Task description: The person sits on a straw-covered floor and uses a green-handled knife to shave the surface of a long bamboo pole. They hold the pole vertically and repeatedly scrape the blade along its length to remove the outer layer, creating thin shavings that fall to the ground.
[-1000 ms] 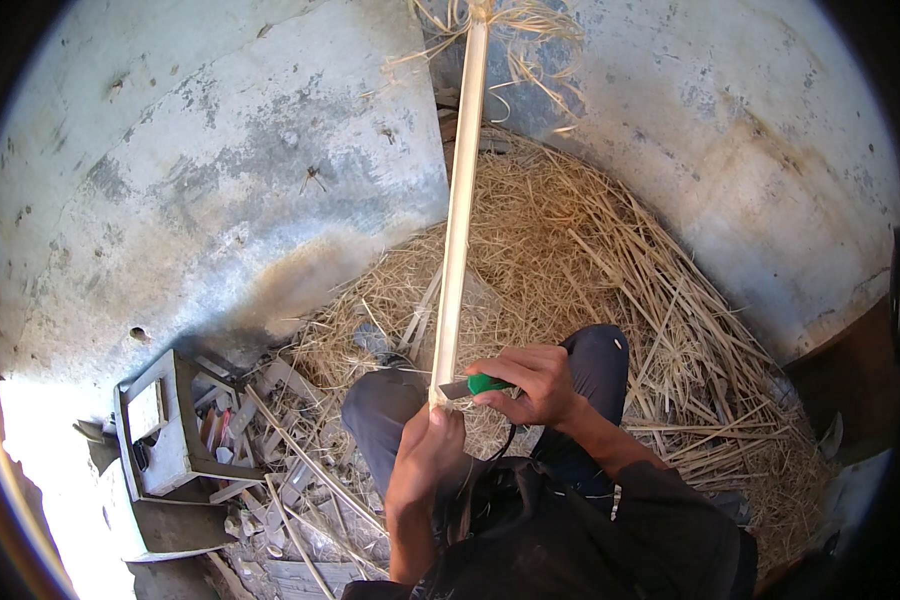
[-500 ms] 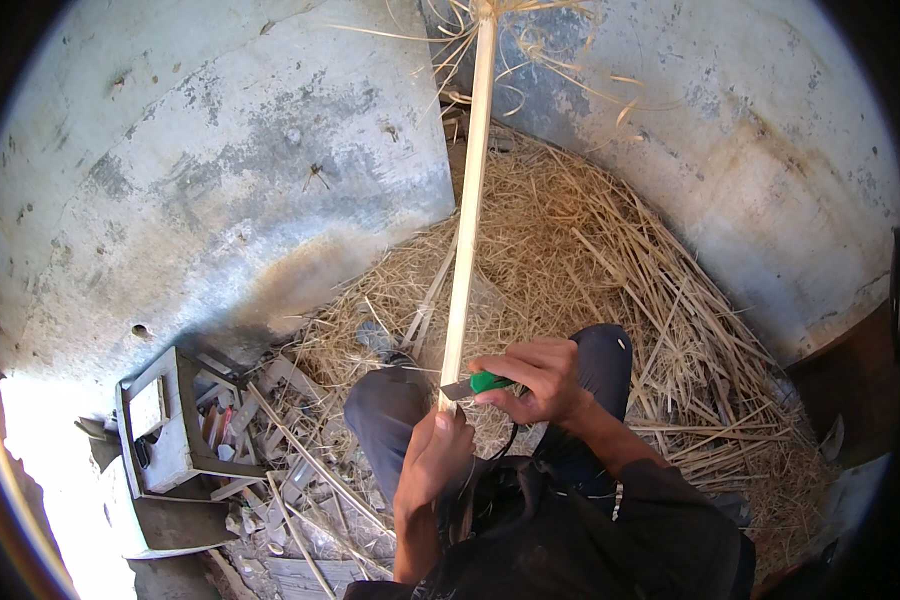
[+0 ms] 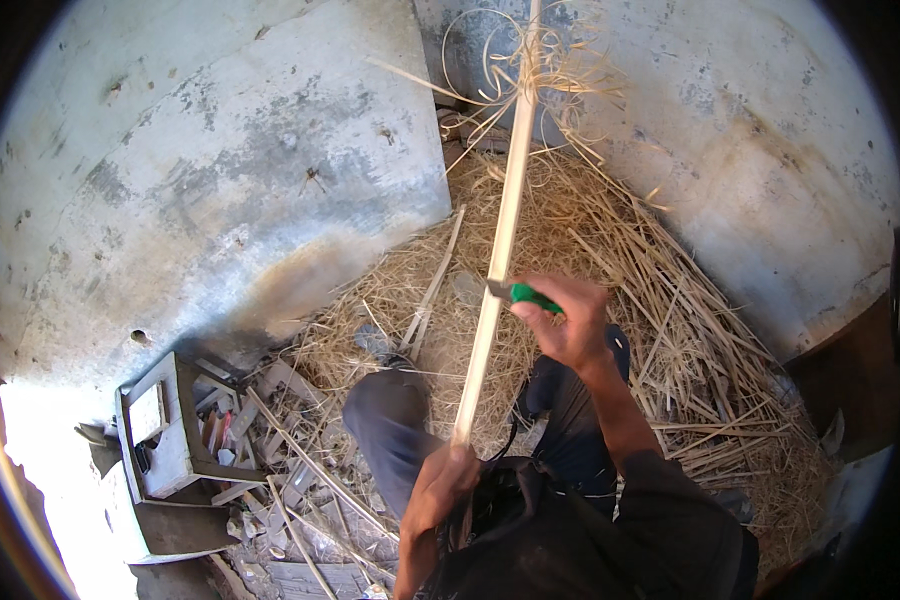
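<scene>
A long pale strip of wood, perhaps bamboo (image 3: 485, 340), runs from my lap up past the top of the view. Its near end is gripped by my left hand (image 3: 442, 482). My right hand (image 3: 575, 318) is closed around the green handle of a knife (image 3: 530, 295). The short blade lies across the strip about midway along its visible length. Farther up, a tangle of thin curled shavings (image 3: 545, 75) hangs on the strip.
Straw-like shavings (image 3: 550, 220) and cut sticks (image 3: 690, 330) cover the floor ahead and to the right. Worn grey-white walls (image 3: 270, 150) stand beyond. A broken wooden box (image 3: 175, 430) with scraps sits at the left, beside loose sticks (image 3: 315, 455).
The knife in my right hand has moved forward along the strip, away from my left hand. The strip's far part has swung right, and my left hand has moved slightly nearer my body.
</scene>
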Demonstrator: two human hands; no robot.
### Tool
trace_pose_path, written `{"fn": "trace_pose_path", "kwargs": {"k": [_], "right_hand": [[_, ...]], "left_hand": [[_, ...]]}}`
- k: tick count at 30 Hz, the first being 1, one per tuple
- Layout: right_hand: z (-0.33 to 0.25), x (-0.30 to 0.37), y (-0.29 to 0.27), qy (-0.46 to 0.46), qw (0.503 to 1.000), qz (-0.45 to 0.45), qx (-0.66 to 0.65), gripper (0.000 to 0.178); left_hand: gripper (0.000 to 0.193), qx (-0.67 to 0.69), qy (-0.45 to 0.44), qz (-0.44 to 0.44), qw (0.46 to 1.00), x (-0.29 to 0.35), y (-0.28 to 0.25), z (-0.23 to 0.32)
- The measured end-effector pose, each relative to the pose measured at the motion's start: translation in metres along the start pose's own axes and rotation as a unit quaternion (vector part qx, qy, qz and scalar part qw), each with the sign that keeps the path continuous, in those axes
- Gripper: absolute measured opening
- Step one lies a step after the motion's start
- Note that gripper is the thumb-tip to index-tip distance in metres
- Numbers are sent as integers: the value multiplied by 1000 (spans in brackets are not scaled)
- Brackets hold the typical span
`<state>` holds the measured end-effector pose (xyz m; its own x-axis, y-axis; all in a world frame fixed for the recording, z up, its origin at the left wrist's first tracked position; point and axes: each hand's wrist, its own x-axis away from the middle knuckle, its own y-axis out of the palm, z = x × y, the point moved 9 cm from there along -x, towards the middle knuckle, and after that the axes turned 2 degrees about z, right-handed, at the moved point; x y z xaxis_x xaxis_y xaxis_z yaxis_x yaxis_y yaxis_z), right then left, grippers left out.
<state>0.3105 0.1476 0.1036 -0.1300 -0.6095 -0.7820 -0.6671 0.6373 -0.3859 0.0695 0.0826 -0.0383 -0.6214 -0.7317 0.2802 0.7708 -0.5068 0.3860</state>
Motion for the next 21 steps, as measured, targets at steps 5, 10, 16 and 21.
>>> {"fn": "trace_pose_path", "kwargs": {"k": [5, 10, 16, 21], "right_hand": [[-25, 23, 22, -26, 998, -56, -4, 31], [-32, 16, 18, -63, 997, -42, 2, 30], [-32, 14, 13, -68, 997, -26, 7, 30], [-19, 7, 7, -48, 999, -7, 0, 29]], "left_hand": [[37, -23, 18, 68, 997, 0, -7, 22], [52, -58, 52, 54, 995, -5, -12, 19], [49, -24, 36, 20, 999, 1, -9, 10], [46, -13, 21, 21, 999, 11, -4, 9]]}}
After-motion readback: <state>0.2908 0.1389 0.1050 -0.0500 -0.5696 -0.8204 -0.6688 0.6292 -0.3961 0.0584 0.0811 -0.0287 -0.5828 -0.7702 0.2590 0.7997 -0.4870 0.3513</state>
